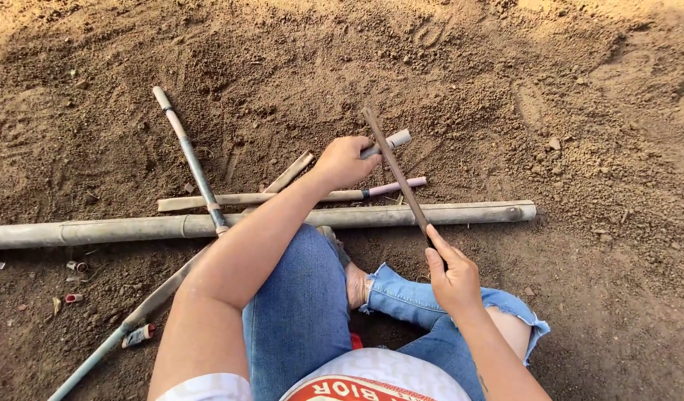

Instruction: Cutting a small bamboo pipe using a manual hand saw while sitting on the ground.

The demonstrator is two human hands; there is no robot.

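1. Brown, loose soil [505, 74] fills the whole view, with footprints pressed into it toward 1 o'clock.
2. Lying across that ground from 9 o'clock to 3 o'clock is the long bamboo pole [401, 215], just beyond your knees.
3. Your legs in blue jeans [297, 312] are folded at 6 o'clock, with a bare foot [355, 286] showing between them, just short of the pole.
4. A second long pole [145, 304] runs from 7 o'clock up toward the centre, passing under your left forearm.
5. At 10 o'clock a thin grey-and-tan rod [189, 160] lies slanted, its lower end resting on the long bamboo pole.
6. Beyond the long pole, near the centre, lies a shorter bamboo stick with a pinkish tip [282, 197], roughly parallel to it.
7. Your right hand [452, 276], at 5 o'clock, is wrapped tight around the handle of a long dark blade [395, 169], which slants up toward 12 o'clock and crosses the long pole.
8. Your left hand [343, 160], near the centre, is closed around a short pale bamboo piece [390, 141]; its free end touches the blade.
9. Small cut offcuts [76, 265] lie scattered in the dirt at 8 o'clock, well apart from both hands.
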